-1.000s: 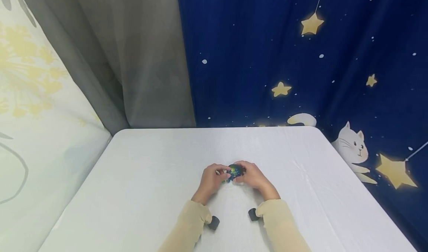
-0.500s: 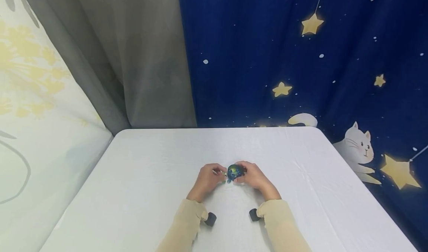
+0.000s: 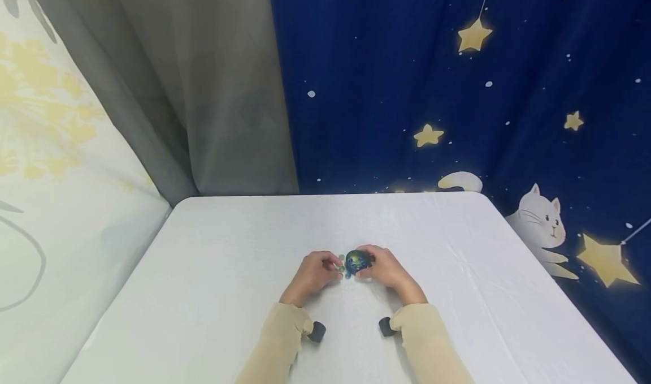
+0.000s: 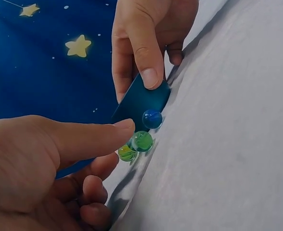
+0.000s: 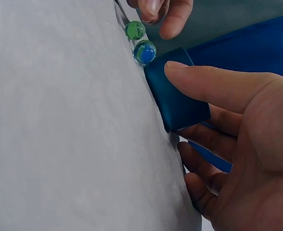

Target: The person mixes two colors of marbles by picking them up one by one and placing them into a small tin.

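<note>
Teal cup [image 5: 173,98] was clamped by right hand [image 3: 385,269]; beside cup, glass marbles [image 4: 142,141] were flanked by left hand [image 3: 311,274], fingers apart. Light, steady touch was judged wise.

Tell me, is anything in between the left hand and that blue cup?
Yes: a green marble sits close to the left hand, a yellow-green marble is near it, and a blue marble lies right beside the blue cup. Nothing else shows between them.
</note>
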